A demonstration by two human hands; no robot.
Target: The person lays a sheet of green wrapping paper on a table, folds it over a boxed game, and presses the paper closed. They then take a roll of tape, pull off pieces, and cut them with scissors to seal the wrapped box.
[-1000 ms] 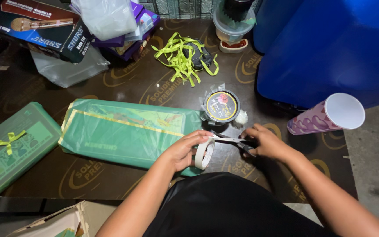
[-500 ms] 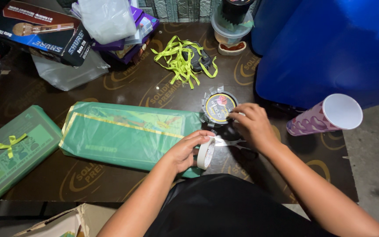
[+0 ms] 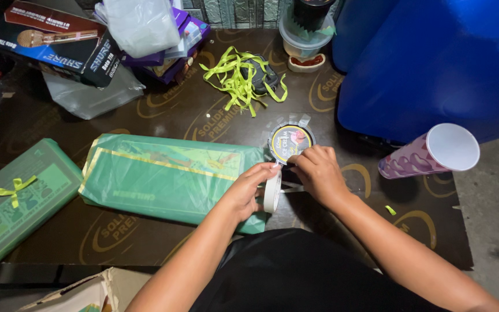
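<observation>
Here, at the near edge of the green-wrapped parcel (image 3: 166, 173), your left hand (image 3: 244, 193) gripped the light, stiff tape roll (image 3: 272, 192) by its rim; your right hand (image 3: 316, 173) pinched its sticky, limp free end.

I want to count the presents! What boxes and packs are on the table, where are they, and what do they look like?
Big wrapped package: table middle, beside the left hand; flat, green with a yellow stripe.
Small wrapped package: far left; green, with a yellow-green bow.
Round tub: just above the right hand; dark lid, yellow ring.
Long box: top left; dark blue and red.
Purple boxes: top, under a clear bag.
</observation>
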